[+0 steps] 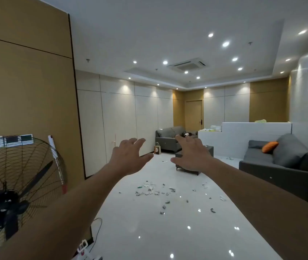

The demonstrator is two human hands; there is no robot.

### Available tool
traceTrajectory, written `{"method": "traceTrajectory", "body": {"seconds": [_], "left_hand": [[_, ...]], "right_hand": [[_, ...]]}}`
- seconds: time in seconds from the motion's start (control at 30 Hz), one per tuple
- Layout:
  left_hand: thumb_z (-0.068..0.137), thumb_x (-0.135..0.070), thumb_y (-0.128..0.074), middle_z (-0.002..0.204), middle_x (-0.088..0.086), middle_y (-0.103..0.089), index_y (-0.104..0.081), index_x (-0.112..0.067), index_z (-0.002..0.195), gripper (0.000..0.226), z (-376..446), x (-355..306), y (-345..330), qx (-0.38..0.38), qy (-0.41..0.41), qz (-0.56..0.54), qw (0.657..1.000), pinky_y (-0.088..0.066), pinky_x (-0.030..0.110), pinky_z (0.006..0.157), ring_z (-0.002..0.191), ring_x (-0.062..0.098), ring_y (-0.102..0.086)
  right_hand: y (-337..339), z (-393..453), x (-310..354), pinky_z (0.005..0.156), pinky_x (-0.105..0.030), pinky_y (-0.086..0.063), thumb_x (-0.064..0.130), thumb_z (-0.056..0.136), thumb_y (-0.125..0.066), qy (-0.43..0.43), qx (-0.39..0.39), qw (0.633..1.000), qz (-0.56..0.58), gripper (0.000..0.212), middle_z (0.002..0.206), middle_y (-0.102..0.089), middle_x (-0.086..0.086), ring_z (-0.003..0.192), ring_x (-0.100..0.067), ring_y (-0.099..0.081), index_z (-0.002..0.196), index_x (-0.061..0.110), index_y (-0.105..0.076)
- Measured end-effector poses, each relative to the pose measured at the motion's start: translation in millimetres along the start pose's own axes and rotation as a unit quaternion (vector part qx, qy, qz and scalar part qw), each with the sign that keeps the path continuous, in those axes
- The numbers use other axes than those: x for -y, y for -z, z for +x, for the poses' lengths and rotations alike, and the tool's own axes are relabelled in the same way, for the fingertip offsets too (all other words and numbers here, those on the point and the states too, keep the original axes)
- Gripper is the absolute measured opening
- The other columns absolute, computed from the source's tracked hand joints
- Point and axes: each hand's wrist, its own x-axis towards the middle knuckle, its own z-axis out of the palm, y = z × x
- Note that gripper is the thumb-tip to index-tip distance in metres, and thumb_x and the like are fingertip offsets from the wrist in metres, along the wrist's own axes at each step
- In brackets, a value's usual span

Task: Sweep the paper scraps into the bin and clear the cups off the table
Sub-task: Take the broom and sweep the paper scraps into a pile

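Note:
Several small paper scraps (150,190) lie scattered over the glossy white floor (149,231) in the middle of the room, with a few more farther off (164,161). Both my arms reach forward at chest height. My left hand (128,156) is spread, fingers straight, holding nothing. My right hand (191,153) is likewise spread and empty. Both hands hover well above the scraps. A low dark table (189,168) stands behind my right hand, mostly hidden by it. I see no cups and no bin.
A large black pedestal fan (16,184) stands at the near left, its cable on the floor. A grey sofa with an orange cushion (279,166) lines the right wall, another sofa (170,136) sits at the back beside a paper bag (157,148). A white partition (243,139) rises behind.

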Motion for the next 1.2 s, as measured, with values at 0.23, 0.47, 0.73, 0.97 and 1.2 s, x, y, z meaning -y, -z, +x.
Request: {"method": "traceTrajectory", "body": {"seconds": [0.23,0.47,0.73,0.97,1.2], "left_hand": [[0.088,-0.065,-0.047,0.153,-0.001,-0.036,-0.030,-0.035,0.147,0.068,28,49,-35,0.015,0.010,0.014,1.000,-0.035,0.053,0.107,0.139,0.025,-0.031],[0.087,-0.061,-0.052,0.153,-0.001,-0.036,-0.030,-0.036,0.147,0.069,99,77,-104,0.021,0.009,0.014,1.000,-0.035,0.048,0.107,0.139,0.024,-0.030],[0.087,-0.058,-0.055,0.153,-0.002,-0.035,-0.033,-0.034,0.146,0.068,236,83,-209,0.055,0.027,0.024,0.998,-0.035,0.048,0.108,0.139,0.023,-0.030],[0.087,-0.059,-0.055,0.149,-0.003,-0.040,-0.036,-0.032,0.145,0.066,350,111,-294,0.081,0.037,0.034,0.995,-0.037,0.046,0.106,0.135,0.023,-0.034],[0.087,-0.057,-0.056,0.149,-0.003,-0.040,-0.035,-0.035,0.146,0.067,442,185,-382,0.114,0.079,0.035,0.990,-0.037,0.046,0.107,0.135,0.023,-0.034]], "right_hand": [[-34,28,8,0.112,-0.051,-0.034,0.058,0.085,-0.062,0.010,0.017,0.999,-0.043,0.088,0.158,-0.029,-0.012,0.142,-0.038,-0.028,0.155,0.026,-0.018],[-86,105,-28,0.111,-0.048,-0.034,0.057,0.086,-0.062,0.024,0.024,0.999,-0.031,0.082,0.153,-0.038,-0.010,0.139,-0.034,-0.032,0.152,0.023,-0.027],[-165,254,-99,0.104,-0.046,-0.040,0.056,0.086,-0.062,0.053,0.051,0.997,-0.015,0.073,0.139,-0.049,-0.011,0.128,-0.032,-0.042,0.145,0.020,-0.037],[-226,399,-144,0.103,-0.045,-0.041,0.054,0.088,-0.063,0.062,0.080,0.995,0.023,0.073,0.139,-0.050,-0.012,0.130,-0.031,-0.040,0.146,0.019,-0.037],[-331,519,-152,0.103,-0.046,-0.043,0.053,0.088,-0.063,0.077,0.109,0.991,0.026,0.074,0.142,-0.047,-0.012,0.131,-0.032,-0.040,0.148,0.021,-0.034]]}}
